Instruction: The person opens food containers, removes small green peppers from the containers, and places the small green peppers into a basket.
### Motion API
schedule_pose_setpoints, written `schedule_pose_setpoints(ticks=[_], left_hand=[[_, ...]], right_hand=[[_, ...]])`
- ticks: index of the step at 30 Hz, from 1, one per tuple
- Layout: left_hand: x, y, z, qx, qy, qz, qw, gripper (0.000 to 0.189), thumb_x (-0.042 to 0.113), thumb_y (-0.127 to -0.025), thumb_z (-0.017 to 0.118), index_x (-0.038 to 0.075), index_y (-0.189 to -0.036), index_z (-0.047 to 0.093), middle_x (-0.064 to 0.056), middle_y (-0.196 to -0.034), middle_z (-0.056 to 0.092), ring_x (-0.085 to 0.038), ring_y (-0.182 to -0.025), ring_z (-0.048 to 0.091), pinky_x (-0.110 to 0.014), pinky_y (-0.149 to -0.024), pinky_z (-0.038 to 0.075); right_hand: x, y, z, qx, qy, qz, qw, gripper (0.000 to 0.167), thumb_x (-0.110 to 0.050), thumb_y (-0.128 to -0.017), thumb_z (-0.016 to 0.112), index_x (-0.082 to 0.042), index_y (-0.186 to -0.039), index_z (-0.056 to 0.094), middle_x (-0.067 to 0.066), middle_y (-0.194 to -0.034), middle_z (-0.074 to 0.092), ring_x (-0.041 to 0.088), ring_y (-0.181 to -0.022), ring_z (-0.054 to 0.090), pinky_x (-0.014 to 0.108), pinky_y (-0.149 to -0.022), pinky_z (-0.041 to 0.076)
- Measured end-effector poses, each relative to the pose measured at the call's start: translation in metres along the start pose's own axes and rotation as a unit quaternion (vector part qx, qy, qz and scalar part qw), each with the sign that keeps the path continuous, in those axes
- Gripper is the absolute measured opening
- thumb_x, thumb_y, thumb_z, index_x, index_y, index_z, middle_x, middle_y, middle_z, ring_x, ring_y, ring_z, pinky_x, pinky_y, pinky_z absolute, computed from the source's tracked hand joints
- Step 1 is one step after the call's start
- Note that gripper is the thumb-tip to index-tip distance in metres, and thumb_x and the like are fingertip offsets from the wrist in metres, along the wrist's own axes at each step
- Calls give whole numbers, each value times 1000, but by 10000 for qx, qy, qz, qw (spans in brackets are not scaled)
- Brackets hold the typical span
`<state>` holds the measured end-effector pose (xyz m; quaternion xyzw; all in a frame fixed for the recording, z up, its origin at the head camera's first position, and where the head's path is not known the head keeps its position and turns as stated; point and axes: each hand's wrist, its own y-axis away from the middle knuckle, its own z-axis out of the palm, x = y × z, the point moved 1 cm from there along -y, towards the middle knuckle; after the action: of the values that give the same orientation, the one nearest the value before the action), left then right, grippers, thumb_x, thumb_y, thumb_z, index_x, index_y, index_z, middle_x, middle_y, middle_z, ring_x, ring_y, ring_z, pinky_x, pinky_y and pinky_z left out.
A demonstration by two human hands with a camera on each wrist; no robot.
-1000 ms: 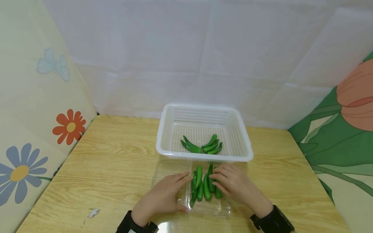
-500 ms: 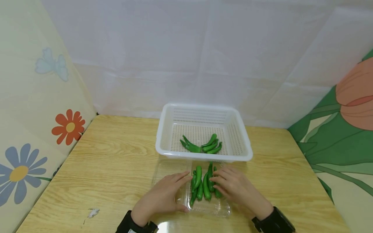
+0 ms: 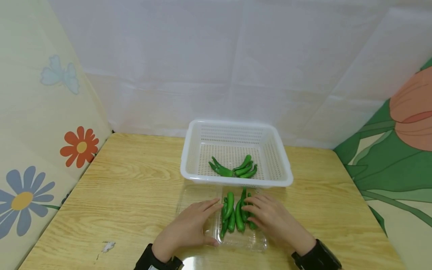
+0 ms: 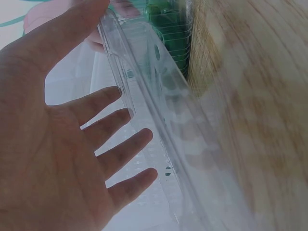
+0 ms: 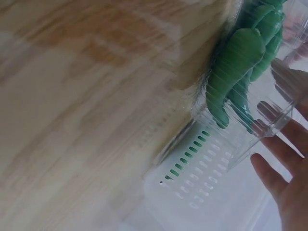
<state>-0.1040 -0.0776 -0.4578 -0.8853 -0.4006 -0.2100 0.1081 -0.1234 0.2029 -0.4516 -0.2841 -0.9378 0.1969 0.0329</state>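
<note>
A clear plastic clamshell box (image 3: 248, 243) lies opened out on the table, its lid (image 3: 194, 195) to the left. Several green chili peppers (image 3: 240, 217) lie lengthwise in its right half. My left hand (image 3: 185, 228) spreads over the lid side; fingertips and thumb touch the box's inner edge. In the left wrist view its fingers (image 4: 127, 149) are nearly straight against the clear rim. My right hand (image 3: 270, 213) reaches over the right wall, its slightly bent fingers resting at the rightmost peppers. Through the plastic in the right wrist view, a pepper (image 5: 236, 62) shows beside the fingertips.
A white perforated basket (image 3: 236, 182) stands right behind the box, holding several more green peppers (image 3: 248, 170). The wood-grain table (image 3: 141, 168) extends to both sides. A white cloth (image 3: 202, 67) hangs behind, with printed panels at left and right.
My right fingers shift slightly over the rightmost peppers. The left hand, box and basket stay where they were.
</note>
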Motion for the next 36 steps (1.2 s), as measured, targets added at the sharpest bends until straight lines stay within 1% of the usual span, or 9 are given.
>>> schedule_pose_setpoints(ticks=[4, 10, 14, 17, 23, 30, 36], left_hand=[[0, 0, 0, -3, 5, -6, 10000, 98, 56, -73, 80, 17, -153, 38, -1, -158, 34, -24, -139, 39, -46, -115, 33], [2, 0, -2, 12, -7, 7, 10000, 98, 55, -73, 82, 16, -153, 39, -3, -157, 36, -25, -139, 40, -46, -114, 34], [2, 0, -2, -3, -4, -8, 10000, 98, 55, -73, 82, 16, -153, 39, -2, -157, 36, -25, -139, 40, -45, -114, 34], [2, 0, -3, -11, -9, -8, 10000, 98, 55, -73, 81, 16, -153, 39, -2, -157, 36, -24, -139, 40, -45, -114, 34], [3, 0, -3, -8, -14, -4, 10000, 98, 55, -73, 81, 16, -153, 39, -2, -157, 36, -24, -139, 40, -46, -114, 34], [3, 0, -3, -10, 8, -44, 10000, 97, 54, -74, 81, 16, -152, 40, -1, -158, 35, -24, -139, 40, -45, -114, 35], [2, 0, -2, 43, 23, -4, 10000, 97, 54, -73, 82, 16, -152, 40, -2, -157, 36, -24, -138, 41, -45, -114, 35]], right_hand=[[1, -2, 2, -22, 40, -115, 9999, 45, -14, -66, 88, -10, -108, 72, 8, -116, 68, 26, -106, 63, 47, -93, 54], [1, -5, 5, -166, 147, -241, 9995, 48, -16, -64, 91, -11, -108, 73, 6, -115, 68, 24, -106, 63, 43, -92, 54], [1, -8, 6, -238, 111, -284, 9993, 50, -15, -63, 91, -10, -109, 73, 7, -116, 68, 25, -107, 62, 44, -95, 53], [0, -10, 6, -366, 79, -279, 9989, 52, -16, -62, 91, -10, -110, 72, 8, -117, 67, 26, -108, 62, 46, -96, 52], [-3, -15, 5, -788, 5, -133, 9968, 55, -22, -66, 90, -10, -116, 70, 10, -123, 65, 28, -112, 61, 50, -99, 50], [-8, -21, 3, -1324, 8, 245, 9909, 56, -23, -69, 89, -11, -120, 69, 11, -130, 62, 31, -118, 58, 52, -102, 46], [-11, -23, 2, -1465, 21, 339, 9886, 54, -22, -68, 90, -12, -117, 70, 11, -129, 62, 32, -119, 57, 54, -102, 46]])
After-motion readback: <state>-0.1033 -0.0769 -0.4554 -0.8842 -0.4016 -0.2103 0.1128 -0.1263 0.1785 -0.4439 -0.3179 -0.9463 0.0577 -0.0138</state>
